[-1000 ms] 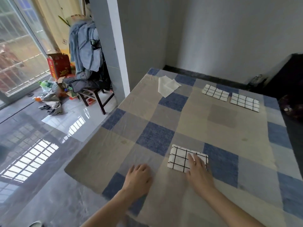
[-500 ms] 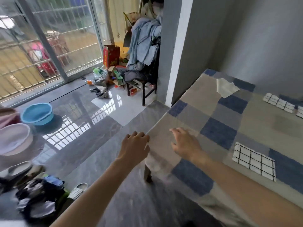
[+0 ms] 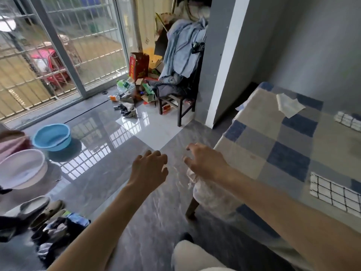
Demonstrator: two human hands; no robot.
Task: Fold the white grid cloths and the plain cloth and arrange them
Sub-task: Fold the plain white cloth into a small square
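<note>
Both my hands are out over the floor with nothing in them, left grip [image 3: 149,169] loosely curled, right grip [image 3: 205,163] fingers spread; folded grid cloth [image 3: 335,193] lies on the worktop [image 3: 254,159] off to my right; plain cloth [image 3: 289,105] sits further back.

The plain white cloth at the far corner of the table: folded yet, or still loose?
Still loose. The plain white cloth lies flat but skewed, its corners uneven, unlike the neat rectangle of the grid cloth nearer the person.
</note>
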